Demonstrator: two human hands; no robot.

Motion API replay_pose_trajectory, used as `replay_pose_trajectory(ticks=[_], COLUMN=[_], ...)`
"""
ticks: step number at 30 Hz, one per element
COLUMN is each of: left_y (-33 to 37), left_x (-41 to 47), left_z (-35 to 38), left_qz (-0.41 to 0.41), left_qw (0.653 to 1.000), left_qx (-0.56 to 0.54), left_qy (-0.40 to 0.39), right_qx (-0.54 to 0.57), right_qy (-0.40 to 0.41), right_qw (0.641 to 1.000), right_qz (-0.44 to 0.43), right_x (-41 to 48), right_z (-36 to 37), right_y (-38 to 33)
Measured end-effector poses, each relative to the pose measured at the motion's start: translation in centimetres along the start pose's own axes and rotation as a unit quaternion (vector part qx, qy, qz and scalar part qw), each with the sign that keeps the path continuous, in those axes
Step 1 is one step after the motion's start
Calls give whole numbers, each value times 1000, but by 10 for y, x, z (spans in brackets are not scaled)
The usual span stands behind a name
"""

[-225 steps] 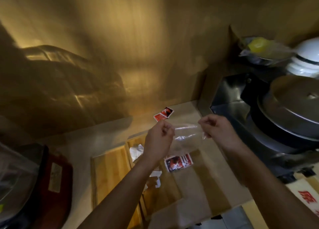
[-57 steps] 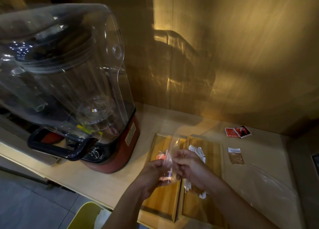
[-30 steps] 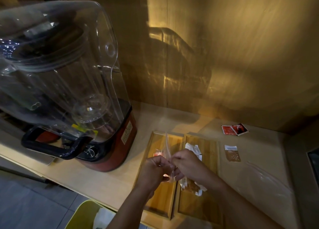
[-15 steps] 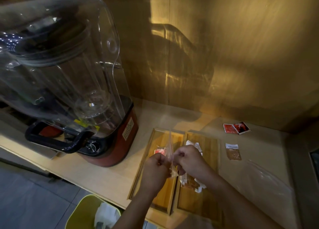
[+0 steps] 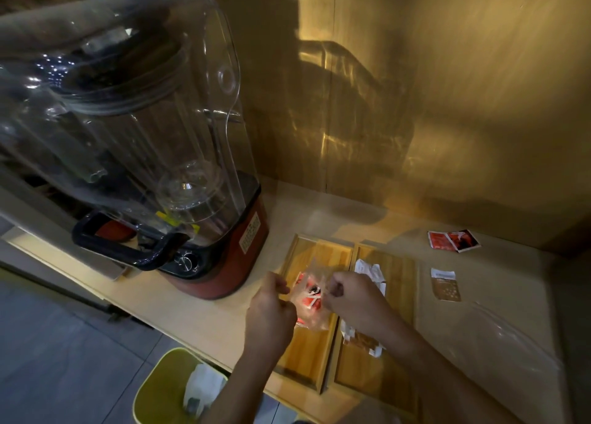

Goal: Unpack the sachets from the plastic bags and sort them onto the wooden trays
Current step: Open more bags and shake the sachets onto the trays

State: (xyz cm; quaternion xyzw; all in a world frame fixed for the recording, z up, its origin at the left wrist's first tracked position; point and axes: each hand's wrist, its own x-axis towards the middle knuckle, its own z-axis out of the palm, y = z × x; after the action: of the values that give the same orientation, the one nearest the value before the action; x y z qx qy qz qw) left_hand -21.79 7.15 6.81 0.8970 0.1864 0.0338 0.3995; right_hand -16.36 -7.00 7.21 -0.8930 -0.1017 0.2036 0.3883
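Note:
My left hand (image 5: 270, 308) and my right hand (image 5: 351, 297) each pinch a side of a small clear plastic bag (image 5: 311, 295) with red sachets inside, held above the left wooden tray (image 5: 323, 254). The right wooden tray (image 5: 399, 295) lies beside it and holds white and brown sachets (image 5: 371, 270), partly hidden under my right wrist. A pair of red sachets (image 5: 453, 240) and a brown sachet (image 5: 445, 284) lie loose on the counter to the right.
A large blender (image 5: 134, 129) with a clear cover and red base stands at the left of the counter. An empty clear plastic bag (image 5: 511, 343) lies at the right. A yellow bin (image 5: 166, 388) sits on the floor below the counter edge.
My hands have drawn slightly apart, spreading the bag so the red sachets inside show. Before that, my view swung left from the steel pots to the blender and trays.

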Motion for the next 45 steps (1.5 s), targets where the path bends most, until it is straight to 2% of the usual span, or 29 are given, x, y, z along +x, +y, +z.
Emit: replay_pose_trajectory(ticks=[2, 4, 9, 14, 17, 20, 23, 25, 27, 29, 32, 36, 40, 42, 45], left_y=[-1, -2, 1, 5, -1, 0, 14, 24, 29, 27, 18, 5, 3, 9, 22], left_x=[0, 0, 0, 6, 10, 8, -5, -17, -25, -26, -20, -12, -1, 2, 10], left_z=[0, 4, 6, -8, -14, -14, -19, -23, -22, -19, -16, -24, -50, -66, -91], left_qz=[6, 23, 66, 42, 9, -14, -14, 14, 50, 56, 75, 163, 218, 216, 167], left_qw=[997, 997, 994, 988, 990, 994, 998, 997, 980, 957, 942, 931, 938, 946, 957], left_qx=[-22, 5, 88, 139, 114, 85, 49, 68, 167, 259, 305, 309, 256, 217, 165], left_qy=[-68, -77, -11, 56, 80, 71, 21, -36, -93, -117, -116, -102, -91, -108, -173], right_qx=[-16, -41, -108, -143, -118, -46, 50, 85, 85, 70, 43, 25, -7, -2, 12], right_qy=[-27, -31, -11, 56, 81, 83, 107, 108, 99, 71, 23, 16, 3, -31, -114], right_qw=[999, 997, 991, 986, 989, 995, 993, 990, 991, 994, 997, 999, 1000, 999, 993], right_qz=[-23, -49, -83, -59, -40, -27, -6, 17, 36, 38, 58, 14, -16, -20, -22], right_x=[-1, -1, 1, 3, 3, 3, 8, 12, 16, 18, 18, 23, 28, 25, 19], right_z=[2, 4, 8, -2, -10, -8, -2, -2, -5, -8, -14, -25, -40, -53, -73], right_y=[0, -1, -6, -3, -4, -8, -14, -17, -16, -13, -14, -15, -16, -23, -35])
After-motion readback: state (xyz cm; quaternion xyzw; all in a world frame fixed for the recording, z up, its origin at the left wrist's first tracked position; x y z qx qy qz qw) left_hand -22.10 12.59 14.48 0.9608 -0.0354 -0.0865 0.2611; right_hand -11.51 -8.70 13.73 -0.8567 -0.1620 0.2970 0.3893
